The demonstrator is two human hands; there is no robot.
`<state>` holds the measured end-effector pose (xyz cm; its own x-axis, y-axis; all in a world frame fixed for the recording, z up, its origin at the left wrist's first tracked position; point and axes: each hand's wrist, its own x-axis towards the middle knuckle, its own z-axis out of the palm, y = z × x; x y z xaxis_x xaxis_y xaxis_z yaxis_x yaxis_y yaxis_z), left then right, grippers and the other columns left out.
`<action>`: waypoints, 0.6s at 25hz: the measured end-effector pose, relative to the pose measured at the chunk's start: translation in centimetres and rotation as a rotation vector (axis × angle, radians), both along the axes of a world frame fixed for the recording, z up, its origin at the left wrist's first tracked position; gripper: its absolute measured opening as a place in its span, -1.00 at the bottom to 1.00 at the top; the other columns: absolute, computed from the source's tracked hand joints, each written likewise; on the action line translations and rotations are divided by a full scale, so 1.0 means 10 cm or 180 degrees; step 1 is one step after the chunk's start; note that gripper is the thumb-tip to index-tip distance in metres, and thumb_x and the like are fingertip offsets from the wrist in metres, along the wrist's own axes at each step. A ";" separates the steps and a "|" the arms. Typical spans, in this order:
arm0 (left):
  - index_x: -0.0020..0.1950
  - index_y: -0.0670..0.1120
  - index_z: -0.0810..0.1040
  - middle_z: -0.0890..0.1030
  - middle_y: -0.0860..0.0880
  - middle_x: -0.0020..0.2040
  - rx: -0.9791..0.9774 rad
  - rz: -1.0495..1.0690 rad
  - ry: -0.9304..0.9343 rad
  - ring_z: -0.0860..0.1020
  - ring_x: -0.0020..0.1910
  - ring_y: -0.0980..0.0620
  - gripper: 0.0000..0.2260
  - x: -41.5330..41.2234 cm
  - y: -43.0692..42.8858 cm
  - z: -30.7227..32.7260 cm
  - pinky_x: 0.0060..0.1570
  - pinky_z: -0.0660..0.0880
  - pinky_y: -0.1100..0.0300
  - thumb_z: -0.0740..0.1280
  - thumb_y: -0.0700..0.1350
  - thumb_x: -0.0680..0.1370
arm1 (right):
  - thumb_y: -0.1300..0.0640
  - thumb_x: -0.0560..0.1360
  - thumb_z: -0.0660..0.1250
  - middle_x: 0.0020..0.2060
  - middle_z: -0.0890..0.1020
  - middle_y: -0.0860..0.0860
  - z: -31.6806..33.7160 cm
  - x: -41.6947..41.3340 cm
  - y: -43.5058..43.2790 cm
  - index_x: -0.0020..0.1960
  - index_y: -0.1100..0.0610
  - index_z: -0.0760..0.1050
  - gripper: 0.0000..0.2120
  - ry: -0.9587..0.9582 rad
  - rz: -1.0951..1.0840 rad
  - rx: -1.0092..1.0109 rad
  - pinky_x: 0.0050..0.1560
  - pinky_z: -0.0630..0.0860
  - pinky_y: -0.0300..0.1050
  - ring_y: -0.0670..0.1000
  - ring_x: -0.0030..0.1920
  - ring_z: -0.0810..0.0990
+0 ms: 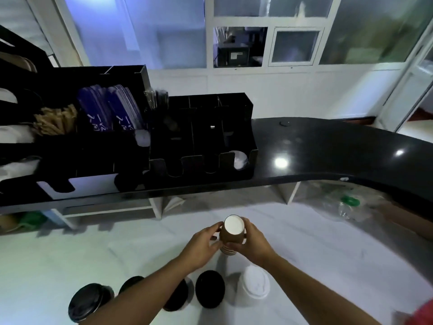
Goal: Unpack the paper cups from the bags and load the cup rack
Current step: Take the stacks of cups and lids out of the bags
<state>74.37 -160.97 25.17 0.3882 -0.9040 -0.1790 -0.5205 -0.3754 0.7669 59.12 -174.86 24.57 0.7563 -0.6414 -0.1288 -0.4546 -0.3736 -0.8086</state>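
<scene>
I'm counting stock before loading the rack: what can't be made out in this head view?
All in the head view:
- cup stack: its count, because the left hand and right hand wrap it.
- cup rack: the contents of most slots, lost in dark shadow.
- plastic bag: blurred near the right edge, contents unclear.
- black lids: some are partly hidden under the left forearm.

Cup stack at lower centre, rack behind it in mid-frame.

The cup stack (pixel 232 234) sits over the lower worktop (pixel 304 242), held between the left grip (pixel 201 245) and the right grip (pixel 255 245). Lid stacks (pixel 209 289) lie in a row along the bottom edge of the frame. Behind, on the raised worktop (pixel 328 146), the cup rack (pixel 203 137) has one cup (pixel 240 159) in its rightmost front slot. A taller organiser (pixel 93 127) stands just beside the rack on the left. A bag (pixel 349 207) lies at the right on the lower worktop.
</scene>
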 end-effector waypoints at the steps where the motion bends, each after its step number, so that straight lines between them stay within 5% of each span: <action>1: 0.55 0.16 0.29 0.48 0.12 0.43 0.0053 -0.0013 0.0020 0.53 0.27 0.11 -0.50 0.07 0.01 -0.07 0.28 0.51 0.13 0.33 -0.06 0.63 | 0.04 0.30 0.60 0.14 0.54 -0.22 -0.10 0.10 0.00 0.36 -0.08 0.35 -0.29 0.0107 -0.0026 0.0038 0.08 0.46 -0.34 -0.14 0.13 0.54; 6: 0.56 0.10 0.28 0.43 0.05 0.48 0.0210 0.0053 0.0012 0.47 0.37 0.08 -0.49 0.18 0.03 -0.31 0.27 0.39 0.29 0.29 -0.14 0.63 | -0.11 0.34 0.54 0.21 0.56 -0.07 -0.44 0.18 0.03 0.44 -0.07 0.28 -0.25 0.0428 -0.0046 -0.0010 0.16 0.56 -0.02 -0.01 0.16 0.57; 9: 0.55 0.13 0.26 0.40 0.06 0.48 0.0017 0.0272 -0.0137 0.42 0.40 0.08 -0.50 0.12 0.03 -0.22 0.36 0.40 0.15 0.26 -0.12 0.64 | -0.11 0.41 0.51 0.29 0.52 -0.03 -0.34 0.10 0.02 0.51 -0.08 0.21 -0.22 0.0543 -0.0020 -0.0101 0.20 0.53 -0.05 0.03 0.20 0.56; 15: 0.53 0.05 0.31 0.30 0.09 0.51 -0.0721 0.0128 -0.1277 0.24 0.49 0.09 -0.57 -0.28 -0.24 0.40 0.45 0.24 0.21 0.19 -0.13 0.65 | -0.11 0.55 0.38 0.37 0.47 0.03 0.18 -0.38 -0.21 0.51 -0.06 0.26 -0.41 0.0438 -0.0205 -0.0464 0.16 0.52 -0.16 -0.02 0.17 0.57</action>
<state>71.53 -163.37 29.15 0.4220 -0.8858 0.1930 -0.7814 -0.2475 0.5728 55.30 -176.95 26.39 0.6948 -0.7073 -0.1304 -0.5838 -0.4487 -0.6767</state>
